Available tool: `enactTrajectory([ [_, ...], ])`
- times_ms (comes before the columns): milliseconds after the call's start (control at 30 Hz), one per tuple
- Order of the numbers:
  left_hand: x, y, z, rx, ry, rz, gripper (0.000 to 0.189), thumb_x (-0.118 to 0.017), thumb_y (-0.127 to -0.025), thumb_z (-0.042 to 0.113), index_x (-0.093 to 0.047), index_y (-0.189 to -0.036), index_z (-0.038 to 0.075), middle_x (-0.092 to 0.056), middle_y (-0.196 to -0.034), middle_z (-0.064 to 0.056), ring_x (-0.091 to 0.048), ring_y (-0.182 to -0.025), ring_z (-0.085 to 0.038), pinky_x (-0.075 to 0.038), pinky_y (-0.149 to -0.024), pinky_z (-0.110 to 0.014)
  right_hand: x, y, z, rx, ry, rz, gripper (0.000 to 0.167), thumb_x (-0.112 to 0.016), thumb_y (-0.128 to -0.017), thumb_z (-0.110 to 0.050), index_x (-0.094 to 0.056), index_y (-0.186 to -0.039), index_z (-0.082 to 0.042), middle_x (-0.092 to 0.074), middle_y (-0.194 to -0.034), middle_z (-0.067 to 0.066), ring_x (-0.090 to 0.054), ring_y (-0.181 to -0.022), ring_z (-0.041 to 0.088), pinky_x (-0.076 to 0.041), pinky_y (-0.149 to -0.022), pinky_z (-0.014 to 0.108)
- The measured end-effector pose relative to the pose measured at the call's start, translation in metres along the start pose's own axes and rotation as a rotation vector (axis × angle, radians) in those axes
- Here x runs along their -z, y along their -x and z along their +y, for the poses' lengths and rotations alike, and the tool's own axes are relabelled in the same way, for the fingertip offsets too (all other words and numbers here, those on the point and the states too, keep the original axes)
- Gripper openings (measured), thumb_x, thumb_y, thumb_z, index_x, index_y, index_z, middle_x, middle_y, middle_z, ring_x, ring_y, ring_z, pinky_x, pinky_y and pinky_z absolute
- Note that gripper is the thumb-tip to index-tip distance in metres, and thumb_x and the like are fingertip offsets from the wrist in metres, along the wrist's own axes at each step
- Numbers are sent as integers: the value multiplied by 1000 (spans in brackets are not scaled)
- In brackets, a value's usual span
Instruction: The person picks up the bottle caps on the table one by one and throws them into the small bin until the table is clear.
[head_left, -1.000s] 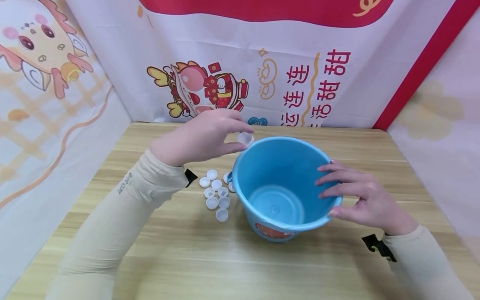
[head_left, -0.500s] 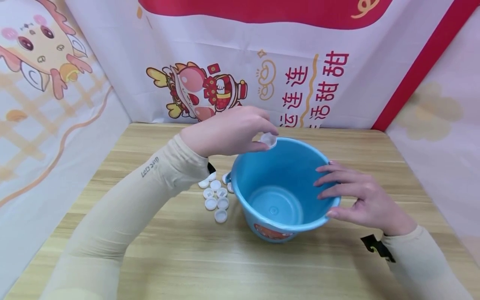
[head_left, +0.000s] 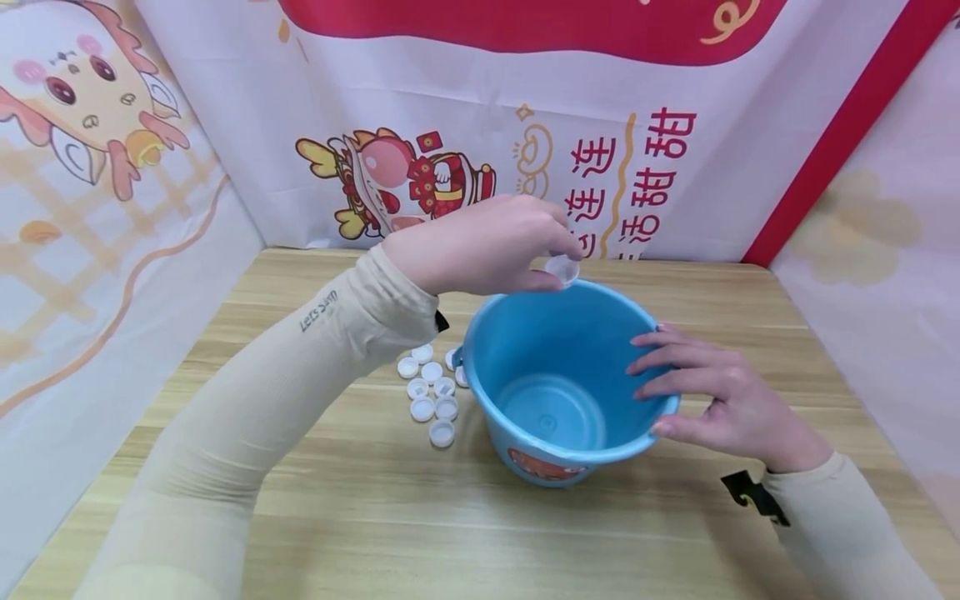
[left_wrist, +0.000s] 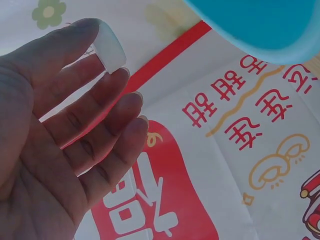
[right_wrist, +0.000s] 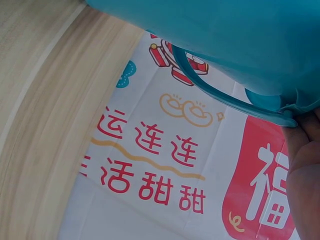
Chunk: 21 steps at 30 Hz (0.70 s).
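My left hand (head_left: 498, 242) pinches a white bottle cap (head_left: 562, 269) between thumb and fingers, above the far rim of a blue bucket (head_left: 555, 350). In the left wrist view the cap (left_wrist: 109, 47) sits at the thumb tip, and the other fingers of the hand (left_wrist: 65, 125) are spread beside it. My right hand (head_left: 720, 392) grips the bucket's right rim, fingers inside and thumb at the outer edge. The bucket tilts toward me, and its bare round bottom shows. The right wrist view shows the bucket's handle (right_wrist: 225, 97) hanging along its outside, near the hand (right_wrist: 306, 170).
Several white caps (head_left: 431, 372) lie on the wooden table (head_left: 360, 517) left of the bucket, some partly hidden by its side. A printed cloth (head_left: 450, 92) hangs behind the table, with more printed cloth at both sides.
My left hand has carried the pinched cap rightward, from beside the bucket's left rim to over its far rim. The right hand keeps its grip on the bucket.
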<state>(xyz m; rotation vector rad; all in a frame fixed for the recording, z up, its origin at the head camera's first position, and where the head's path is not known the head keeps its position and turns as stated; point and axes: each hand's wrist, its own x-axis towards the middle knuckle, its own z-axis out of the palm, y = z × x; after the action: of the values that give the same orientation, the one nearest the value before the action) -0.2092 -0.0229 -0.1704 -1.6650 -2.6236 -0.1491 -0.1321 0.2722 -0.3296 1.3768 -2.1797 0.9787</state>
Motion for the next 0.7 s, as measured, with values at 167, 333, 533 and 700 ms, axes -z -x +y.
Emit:
enactTrajectory([
  [167,3,-5,4,-3,3,-22,45,-74,-89,36,-68,-127,13,-68,-118,-3,-62,-106,-16,-51,-93,-29,0,0,0,-4,7,-5,34,-78,-83,-44,-76,-98,-14,-70,-108,12,-55,-123,25,-33,-112,28],
  [333,4,-10,7,6,-11,-38,45,-73,-89,36,-68,-128,14,-68,-120,-3,-62,-108,-16,-50,-94,-29,1,0,0,-5,6,-8,33,-78,-83,-44,-76,-99,-14,-70,-108,12,-55,-122,26,-33,-112,28],
  [533,3,-16,8,14,-11,-57,47,-73,-89,37,-67,-129,14,-67,-122,-3,-62,-108,-16,-51,-93,-29,1,0,0,0,0,-9,34,-77,-84,-44,-76,-98,-13,-70,-108,12,-55,-123,24,-32,-112,29],
  [700,3,-14,7,24,0,-72,49,-73,-89,37,-66,-131,14,-66,-124,-2,-62,-110,-15,-50,-94,-29,1,0,-1,4,-2,-6,35,-77,-84,-44,-76,-97,-12,-70,-107,12,-55,-124,23,-32,-113,30],
])
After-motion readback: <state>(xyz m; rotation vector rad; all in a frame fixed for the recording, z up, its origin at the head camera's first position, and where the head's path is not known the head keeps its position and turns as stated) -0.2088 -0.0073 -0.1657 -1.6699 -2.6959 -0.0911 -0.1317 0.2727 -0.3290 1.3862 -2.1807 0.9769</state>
